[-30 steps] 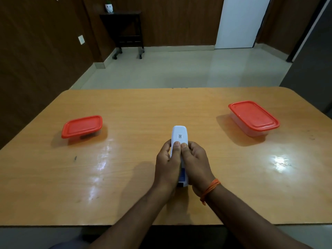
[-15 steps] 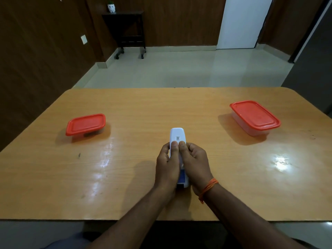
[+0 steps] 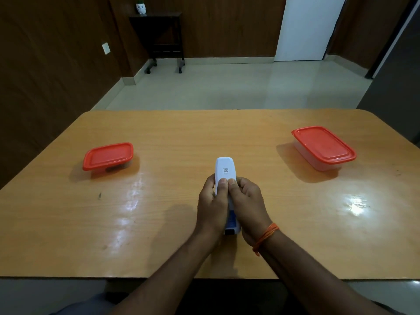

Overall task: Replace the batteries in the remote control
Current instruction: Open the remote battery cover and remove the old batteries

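Plain room indoors: wooden table point(image 3: 159, 137), dark panelled walls point(image 3: 45, 64), tiled floor point(image 3: 227, 87).

**Wearer appearance, head view**

Both forearms are bare to the frame edge; no sleeves visible. An orange thread band point(image 3: 266, 235), several strands, is wrapped around the wrist of the right hand point(image 3: 248, 204). The left hand point(image 3: 212, 206) has no rings, watch or band.

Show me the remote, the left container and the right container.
remote point(image 3: 225, 169), head view, on its white back by the code sticker.
left container point(image 3: 108, 155), head view, middle of its red lid.
right container point(image 3: 322, 143), head view, middle of its red lid.
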